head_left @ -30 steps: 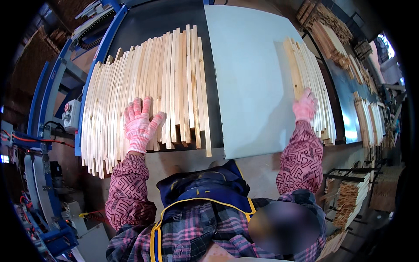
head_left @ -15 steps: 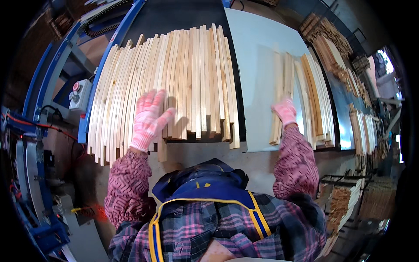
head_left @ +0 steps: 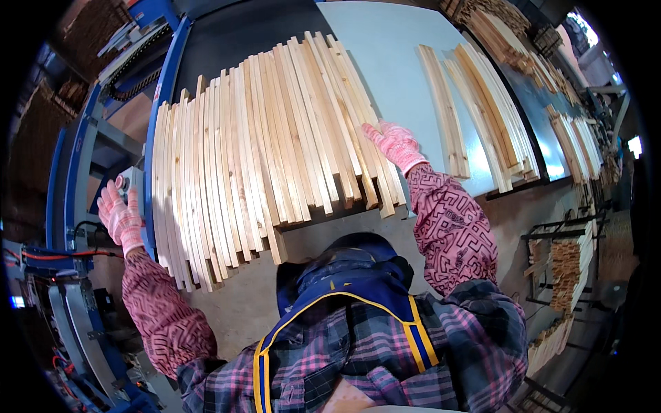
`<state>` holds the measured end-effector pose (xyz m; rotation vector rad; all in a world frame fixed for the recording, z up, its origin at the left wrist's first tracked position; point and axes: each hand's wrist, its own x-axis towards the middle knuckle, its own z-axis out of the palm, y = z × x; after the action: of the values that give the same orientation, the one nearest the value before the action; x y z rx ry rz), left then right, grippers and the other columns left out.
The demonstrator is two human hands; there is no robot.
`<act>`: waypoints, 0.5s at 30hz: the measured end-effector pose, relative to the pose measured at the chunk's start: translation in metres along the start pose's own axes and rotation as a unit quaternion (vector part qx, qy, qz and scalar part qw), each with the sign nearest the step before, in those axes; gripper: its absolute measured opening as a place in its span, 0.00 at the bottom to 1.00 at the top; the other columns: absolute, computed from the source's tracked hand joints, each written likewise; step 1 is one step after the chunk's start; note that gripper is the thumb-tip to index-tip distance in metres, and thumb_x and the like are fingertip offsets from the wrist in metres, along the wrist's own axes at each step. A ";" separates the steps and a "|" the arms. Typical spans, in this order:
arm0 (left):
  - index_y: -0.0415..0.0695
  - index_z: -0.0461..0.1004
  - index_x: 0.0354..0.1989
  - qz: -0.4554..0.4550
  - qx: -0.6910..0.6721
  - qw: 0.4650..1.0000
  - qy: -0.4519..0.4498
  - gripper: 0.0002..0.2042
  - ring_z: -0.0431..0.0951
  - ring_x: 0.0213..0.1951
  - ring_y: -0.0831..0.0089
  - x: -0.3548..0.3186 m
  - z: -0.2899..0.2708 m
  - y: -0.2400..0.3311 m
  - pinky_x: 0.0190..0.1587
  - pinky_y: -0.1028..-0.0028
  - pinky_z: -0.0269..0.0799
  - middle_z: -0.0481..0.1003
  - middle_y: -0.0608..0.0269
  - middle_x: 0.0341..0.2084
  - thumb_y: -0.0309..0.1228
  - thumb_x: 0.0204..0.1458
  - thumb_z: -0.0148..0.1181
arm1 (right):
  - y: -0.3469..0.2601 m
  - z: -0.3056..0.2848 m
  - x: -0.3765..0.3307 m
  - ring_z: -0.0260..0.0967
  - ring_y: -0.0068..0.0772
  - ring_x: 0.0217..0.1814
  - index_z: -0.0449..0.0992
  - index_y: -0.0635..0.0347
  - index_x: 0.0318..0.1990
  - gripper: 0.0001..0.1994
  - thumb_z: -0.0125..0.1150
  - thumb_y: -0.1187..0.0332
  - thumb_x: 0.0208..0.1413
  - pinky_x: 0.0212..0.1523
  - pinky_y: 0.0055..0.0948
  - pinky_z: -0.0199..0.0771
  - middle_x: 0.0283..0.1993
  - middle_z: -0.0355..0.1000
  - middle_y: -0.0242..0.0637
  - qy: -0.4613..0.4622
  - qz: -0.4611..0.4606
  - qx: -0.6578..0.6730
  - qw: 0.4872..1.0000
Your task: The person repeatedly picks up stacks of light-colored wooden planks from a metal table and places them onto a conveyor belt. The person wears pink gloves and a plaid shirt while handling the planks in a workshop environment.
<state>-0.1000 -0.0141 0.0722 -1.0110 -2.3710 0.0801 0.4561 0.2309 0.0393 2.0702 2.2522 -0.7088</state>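
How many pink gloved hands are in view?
2. The left hand is at the blue machine frame, beside the big batch of wooden slats. The right hand rests on that batch's right edge.

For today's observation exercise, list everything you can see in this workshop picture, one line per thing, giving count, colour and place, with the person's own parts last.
wooden slats: many, pale wood, laid side by side in a wide row across the dark bench top in front of the person
smaller slat group: several, pale wood, on the light grey table to the right
light grey table: one, grey-blue, upper middle
blue machine frame: one, blue, left side
control box: one, grey with a red knob, on the frame's left edge
slat stacks: several, pale wood, on a rack at far right
left hand: one, pink glove, at the control box
right hand: one, pink glove, on the right edge of the wide row
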 end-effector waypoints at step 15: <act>0.51 0.59 0.65 -0.041 -0.024 0.995 -0.085 0.33 0.57 0.65 0.49 0.004 0.002 0.009 0.66 0.55 0.48 0.61 0.53 0.63 0.56 0.56 0.51 | 0.160 -0.023 -0.051 0.64 0.57 0.60 0.58 0.51 0.67 0.39 0.57 0.41 0.51 0.56 0.48 0.66 0.58 0.67 0.55 0.207 0.162 -0.041 0.964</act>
<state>-0.0973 -0.0052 0.0703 -0.9620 -2.5786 0.0810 0.6212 0.1953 0.0235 2.6526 1.9746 -0.1713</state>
